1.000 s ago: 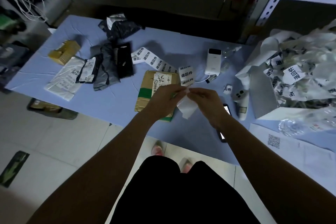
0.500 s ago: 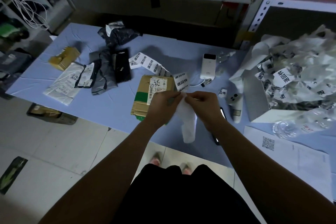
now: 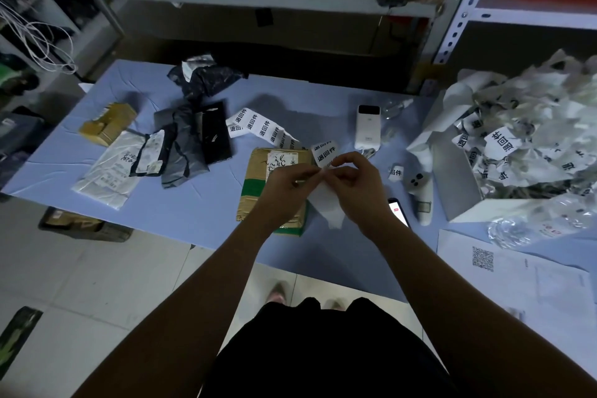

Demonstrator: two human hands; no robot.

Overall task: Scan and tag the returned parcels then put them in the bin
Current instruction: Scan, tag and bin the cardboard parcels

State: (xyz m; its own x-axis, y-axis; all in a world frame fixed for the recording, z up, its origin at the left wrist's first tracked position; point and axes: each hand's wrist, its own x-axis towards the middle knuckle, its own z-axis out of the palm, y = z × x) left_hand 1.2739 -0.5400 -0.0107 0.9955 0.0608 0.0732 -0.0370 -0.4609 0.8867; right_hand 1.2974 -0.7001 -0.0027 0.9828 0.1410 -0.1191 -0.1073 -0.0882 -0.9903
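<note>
Above the brown taped cardboard parcel point(image 3: 274, 186), the left hand point(image 3: 284, 186) and right hand point(image 3: 352, 184) both pinch a white printed label sticker point(image 3: 324, 155), its blank backing strip point(image 3: 329, 208) hanging below.

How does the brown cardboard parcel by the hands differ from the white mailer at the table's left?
The brown cardboard parcel is a stiff box with a green band; the white mailer is a soft, flat bag. The parcel is partly hidden by the left hand and right hand, which pinch a label strip; the mailer lies away from them. Both rest on the blue table.
</note>
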